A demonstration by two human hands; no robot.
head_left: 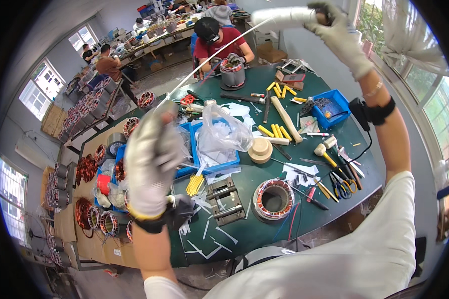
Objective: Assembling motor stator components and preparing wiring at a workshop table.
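My gloved right hand [338, 42] is raised at the upper right, wrapped round one end of a spool of white cord [284, 18]. From the spool a taut white cord [217, 54] slants down to the left. Its lower end goes into my left hand [154, 154], also gloved, closed on it and smeared by motion above the left part of the table. On the green table [264, 234] below, a motor stator [273, 199] with orange-red windings stands upright near the front edge. Left of it lies a metal fixture [224, 201] with two rods. Neither hand touches these.
Blue bins [219, 164] with plastic bags and paper slips stand mid-table. Mallets [329, 158], scissors [345, 188] and yellow tubes [275, 131] lie to the right, near another blue bin [331, 108]. Across the table a person [219, 45] works on a stator. Copper coils [87, 168] lie left.
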